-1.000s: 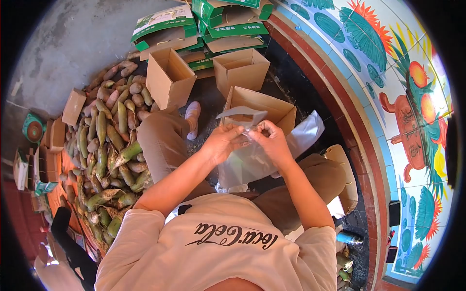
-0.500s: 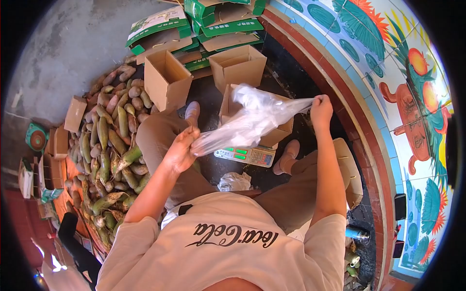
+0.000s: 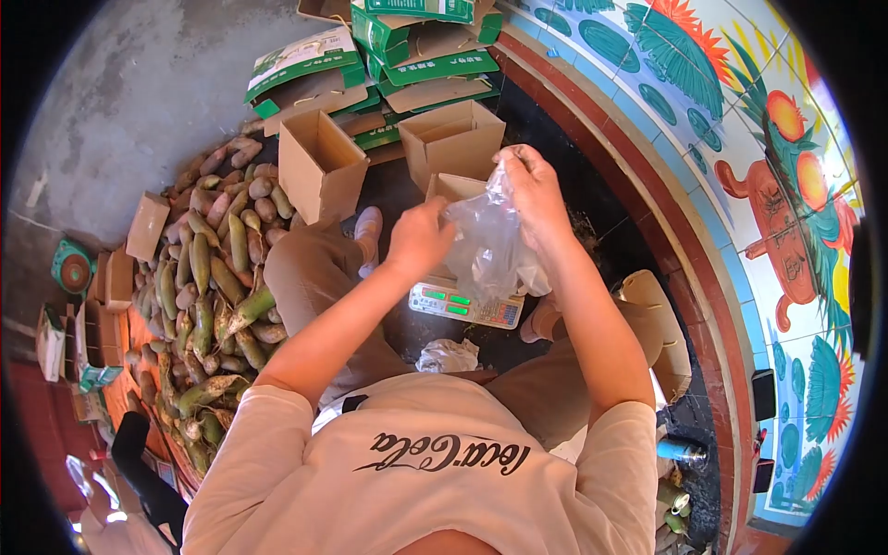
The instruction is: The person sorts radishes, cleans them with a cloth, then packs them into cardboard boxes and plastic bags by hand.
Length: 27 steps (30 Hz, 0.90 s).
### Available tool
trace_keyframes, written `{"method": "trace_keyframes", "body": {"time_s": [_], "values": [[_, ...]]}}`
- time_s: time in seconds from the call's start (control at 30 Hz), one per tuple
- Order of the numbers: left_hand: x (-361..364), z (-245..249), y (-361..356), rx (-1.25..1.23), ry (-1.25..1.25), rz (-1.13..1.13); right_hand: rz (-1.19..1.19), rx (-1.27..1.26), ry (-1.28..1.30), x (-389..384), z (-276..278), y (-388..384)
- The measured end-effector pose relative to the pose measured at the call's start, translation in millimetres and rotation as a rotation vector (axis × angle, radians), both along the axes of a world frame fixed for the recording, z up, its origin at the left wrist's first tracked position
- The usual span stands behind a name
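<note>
A clear, thin plastic bag (image 3: 490, 242) hangs crumpled in front of me, above a digital scale (image 3: 470, 309) with lit green displays. My right hand (image 3: 536, 192) is closed on the bag's gathered upper end. On the bag's left side my left hand (image 3: 421, 239) is closed, its fingers curled against the plastic edge. Behind the bag, an open cardboard box (image 3: 455, 186) is partly hidden. A crumpled white plastic bag (image 3: 448, 355) lies in front of the scale.
Left of my legs is a large heap of long green and reddish radishes (image 3: 227, 277). Two open cardboard boxes (image 3: 326, 176) stand ahead, before stacked green-and-white cartons (image 3: 425, 65). A tiled wall (image 3: 712, 185) curves along the right. A blue can (image 3: 682, 450) is at lower right.
The bag was stretched sideways between my widely spread hands; now it hangs down. My right hand has moved left and up, my left hand right and up, so they are closer together.
</note>
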State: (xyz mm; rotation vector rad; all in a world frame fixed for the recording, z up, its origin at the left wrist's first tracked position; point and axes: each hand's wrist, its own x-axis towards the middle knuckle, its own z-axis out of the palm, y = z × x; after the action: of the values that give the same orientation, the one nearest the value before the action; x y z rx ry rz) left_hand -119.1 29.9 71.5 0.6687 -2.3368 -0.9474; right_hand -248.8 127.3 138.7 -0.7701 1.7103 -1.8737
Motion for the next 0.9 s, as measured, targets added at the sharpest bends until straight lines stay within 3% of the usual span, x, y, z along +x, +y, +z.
{"method": "trace_keyframes", "body": {"time_s": [0.07,0.13,0.2,0.23,0.3,0.4,0.47,0.53,0.57,0.67,0.7,0.77,0.8,0.9], "values": [[3.3,-6.1,-20.6,-0.029,0.030,0.050,0.002,0.053,0.216,-9.5,2.3,15.9],[6.9,-1.4,-47.8,0.147,0.201,0.125,-0.004,0.076,0.563,-18.7,-6.5,28.7],[9.7,19.7,-59.7,0.632,0.407,0.120,0.097,0.313,0.846,-14.6,-8.1,43.9],[8.9,39.1,-55.5,0.757,0.481,0.155,0.157,0.448,1.009,-5.1,-2.0,51.7],[14.2,58.2,-62.0,0.774,0.502,0.156,0.218,0.603,1.255,-1.2,-5.8,57.5],[28.7,82.8,-76.5,0.757,0.521,0.107,-0.148,0.613,1.404,-47.4,-39.5,69.4],[41.1,94.8,-87.4,0.739,0.494,0.048,-0.276,0.826,1.261,-74.6,-40.4,87.3],[51.2,101.5,-95.7,0.730,0.416,-0.024,-0.178,0.899,1.067,-93.2,-33.8,104.1],[50.9,102.1,-97.4,0.682,0.425,0.034,-0.030,0.963,0.896,-103.0,-26.1,110.3],[39.3,104.3,-113.5,0.428,0.480,0.238,0.113,0.830,0.594,-126.5,-10.4,118.9],[38.4,107.3,-121.4,0.477,0.530,0.213,0.098,0.701,0.320,-109.4,25.2,116.8],[31.9,136.4,-116.2,0.434,0.649,0.288,0.036,0.346,0.160,-123.4,48.4,118.1],[30.6,155.7,-111.3,0.413,0.706,0.327,0.032,0.301,0.107,-119.1,79.4,122.5],[37.9,210.9,-81.3,0.138,1.001,0.225,-0.385,-0.223,0.541,-127.0,128.3,125.3]]}}
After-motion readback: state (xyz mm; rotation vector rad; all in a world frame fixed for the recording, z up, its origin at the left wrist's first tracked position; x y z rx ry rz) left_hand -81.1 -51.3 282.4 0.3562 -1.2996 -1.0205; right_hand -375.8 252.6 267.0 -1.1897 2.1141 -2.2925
